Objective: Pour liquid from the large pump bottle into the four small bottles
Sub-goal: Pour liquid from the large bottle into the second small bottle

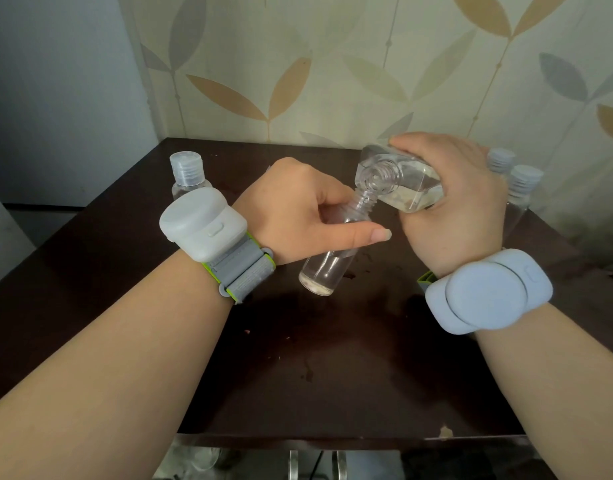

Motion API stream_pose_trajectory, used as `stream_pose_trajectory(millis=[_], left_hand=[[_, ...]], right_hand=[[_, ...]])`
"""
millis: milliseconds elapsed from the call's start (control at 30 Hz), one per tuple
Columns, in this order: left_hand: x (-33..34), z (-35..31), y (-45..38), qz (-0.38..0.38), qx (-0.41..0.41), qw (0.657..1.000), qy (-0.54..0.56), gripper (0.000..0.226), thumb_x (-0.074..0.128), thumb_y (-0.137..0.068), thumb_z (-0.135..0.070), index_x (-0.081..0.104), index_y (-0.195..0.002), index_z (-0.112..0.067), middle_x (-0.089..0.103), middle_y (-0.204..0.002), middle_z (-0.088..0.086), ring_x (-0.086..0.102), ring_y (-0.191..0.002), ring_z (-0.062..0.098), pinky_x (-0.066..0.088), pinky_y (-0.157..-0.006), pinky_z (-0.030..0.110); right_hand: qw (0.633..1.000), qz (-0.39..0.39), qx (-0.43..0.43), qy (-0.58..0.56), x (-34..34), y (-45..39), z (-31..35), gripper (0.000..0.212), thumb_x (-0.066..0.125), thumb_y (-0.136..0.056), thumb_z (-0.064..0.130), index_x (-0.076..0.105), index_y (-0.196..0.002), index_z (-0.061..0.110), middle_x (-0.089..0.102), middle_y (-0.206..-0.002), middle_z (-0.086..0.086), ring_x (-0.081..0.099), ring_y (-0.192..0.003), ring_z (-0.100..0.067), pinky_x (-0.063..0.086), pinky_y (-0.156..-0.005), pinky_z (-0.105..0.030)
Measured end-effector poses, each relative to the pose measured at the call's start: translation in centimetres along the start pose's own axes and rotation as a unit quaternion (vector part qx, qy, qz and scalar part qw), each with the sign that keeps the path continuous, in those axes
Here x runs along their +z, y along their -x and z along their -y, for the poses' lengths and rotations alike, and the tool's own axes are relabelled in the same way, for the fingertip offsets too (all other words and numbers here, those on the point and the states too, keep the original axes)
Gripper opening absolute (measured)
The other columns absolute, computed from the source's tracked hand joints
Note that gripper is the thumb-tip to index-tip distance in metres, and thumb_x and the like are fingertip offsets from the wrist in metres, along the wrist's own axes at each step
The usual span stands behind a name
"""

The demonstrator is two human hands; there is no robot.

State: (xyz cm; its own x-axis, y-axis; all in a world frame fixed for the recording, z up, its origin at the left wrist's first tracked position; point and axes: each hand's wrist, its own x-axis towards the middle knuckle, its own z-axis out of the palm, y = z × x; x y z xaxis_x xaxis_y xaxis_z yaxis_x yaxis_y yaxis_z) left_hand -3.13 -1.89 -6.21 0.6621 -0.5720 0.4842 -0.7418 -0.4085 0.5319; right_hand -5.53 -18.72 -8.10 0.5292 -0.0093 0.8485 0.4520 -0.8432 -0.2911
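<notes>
Tilting above the dark brown worktop (332, 358), the large clear plastic bottle (398, 181) lies on its side in the right hand (454, 202), whose fingers (419, 142) are curled round its body; its open threaded mouth meets the neck of the small clear bottle (336, 244). The left hand (298, 209) pinches that small bottle near its neck, thumb (353, 237) across the front, base slanting down below the fingers. Beyond the left hand stands one capped small bottle (187, 174); two more capped bottles (519, 185) stand behind the right hand.
</notes>
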Motion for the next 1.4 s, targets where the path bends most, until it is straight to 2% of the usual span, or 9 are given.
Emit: stream_pose_trajectory(millis=[333,467,667,800,933,1067,1200,1300,1400], left_hand=[[0.16,0.10,-0.10,-0.005,0.002,1.000,-0.016,0.046,0.062,-0.066,-0.052,0.074,-0.081,-0.010,0.064,-0.058,0.016,0.054,-0.054,0.022,0.044,-0.052,0.030],[0.15,0.11,-0.02,-0.007,0.004,1.000,-0.005,0.043,0.063,-0.066,-0.050,0.074,-0.079,-0.011,0.063,-0.053,0.010,0.054,-0.051,0.014,0.040,-0.046,0.018],[0.11,0.16,-0.05,-0.005,0.003,1.000,-0.005,0.042,0.063,-0.066,-0.050,0.074,-0.080,-0.011,0.064,-0.055,0.010,0.054,-0.051,0.014,0.039,-0.045,0.015],[0.08,0.17,-0.06,-0.006,0.008,1.000,-0.011,0.044,0.063,-0.066,-0.051,0.074,-0.079,-0.010,0.063,-0.055,0.012,0.055,-0.055,0.017,0.041,-0.048,0.019],[0.05,0.15,-0.05,-0.003,0.008,1.000,-0.005,0.045,0.063,-0.067,-0.049,0.073,-0.079,-0.007,0.061,-0.054,0.015,0.052,-0.051,0.016,0.037,-0.043,0.016],[0.12,0.14,-0.09,-0.006,0.008,1.000,-0.010,0.044,0.063,-0.066,-0.050,0.074,-0.080,-0.010,0.063,-0.055,0.014,0.054,-0.056,0.020,0.041,-0.048,0.023],[0.11,0.10,-0.06,-0.003,0.010,1.000,-0.006,0.044,0.063,-0.066,-0.049,0.074,-0.080,-0.009,0.061,-0.054,0.014,0.052,-0.053,0.017,0.037,-0.044,0.017],[0.08,0.12,-0.09,-0.005,0.014,1.000,-0.016,0.045,0.062,-0.067,-0.050,0.073,-0.080,-0.008,0.061,-0.054,0.015,0.053,-0.055,0.020,0.040,-0.048,0.023],[0.00,0.10,-0.09,-0.002,0.017,1.000,-0.014,0.046,0.062,-0.067,-0.049,0.073,-0.079,-0.006,0.059,-0.053,0.016,0.051,-0.056,0.019,0.037,-0.046,0.019]], right_hand=[[1.000,0.003,0.001,-0.005,-0.05,-0.01,-0.01,0.049,0.063,-0.060,-0.016,0.065,-0.103,0.008,0.065,-0.099,-0.009,0.056,-0.101,-0.033,0.036,-0.090,-0.065],[1.000,0.005,0.000,-0.003,-0.06,-0.03,-0.04,0.049,0.063,-0.059,-0.016,0.065,-0.102,0.008,0.065,-0.098,-0.009,0.056,-0.101,-0.033,0.035,-0.090,-0.065],[1.000,0.004,-0.003,-0.002,-0.05,-0.03,-0.01,0.049,0.064,-0.059,-0.016,0.066,-0.102,0.007,0.065,-0.098,-0.008,0.056,-0.100,-0.033,0.036,-0.090,-0.065],[1.000,0.002,-0.004,-0.004,-0.05,-0.05,-0.01,0.050,0.063,-0.058,-0.017,0.066,-0.102,0.007,0.065,-0.098,-0.009,0.056,-0.100,-0.033,0.036,-0.089,-0.065],[1.000,0.001,-0.007,-0.002,0.02,-0.02,-0.08,0.051,0.063,-0.058,-0.017,0.066,-0.102,0.008,0.065,-0.099,-0.007,0.056,-0.100,-0.032,0.036,-0.090,-0.064],[1.000,-0.001,-0.011,-0.003,0.00,-0.02,-0.14,0.049,0.064,-0.058,-0.016,0.066,-0.102,0.007,0.065,-0.098,-0.008,0.056,-0.100,-0.033,0.036,-0.089,-0.064],[1.000,-0.003,-0.012,-0.003,0.01,-0.03,-0.13,0.050,0.064,-0.057,-0.017,0.066,-0.101,0.007,0.065,-0.097,-0.008,0.057,-0.098,-0.033,0.037,-0.088,-0.065],[1.000,-0.003,-0.011,0.000,0.04,0.00,-0.09,0.052,0.063,-0.056,-0.017,0.066,-0.101,0.008,0.065,-0.097,-0.007,0.057,-0.098,-0.033,0.038,-0.088,-0.064],[1.000,-0.002,-0.008,0.002,0.09,0.05,-0.10,0.053,0.064,-0.056,-0.017,0.066,-0.102,0.008,0.065,-0.098,-0.007,0.056,-0.099,-0.032,0.037,-0.088,-0.064]])
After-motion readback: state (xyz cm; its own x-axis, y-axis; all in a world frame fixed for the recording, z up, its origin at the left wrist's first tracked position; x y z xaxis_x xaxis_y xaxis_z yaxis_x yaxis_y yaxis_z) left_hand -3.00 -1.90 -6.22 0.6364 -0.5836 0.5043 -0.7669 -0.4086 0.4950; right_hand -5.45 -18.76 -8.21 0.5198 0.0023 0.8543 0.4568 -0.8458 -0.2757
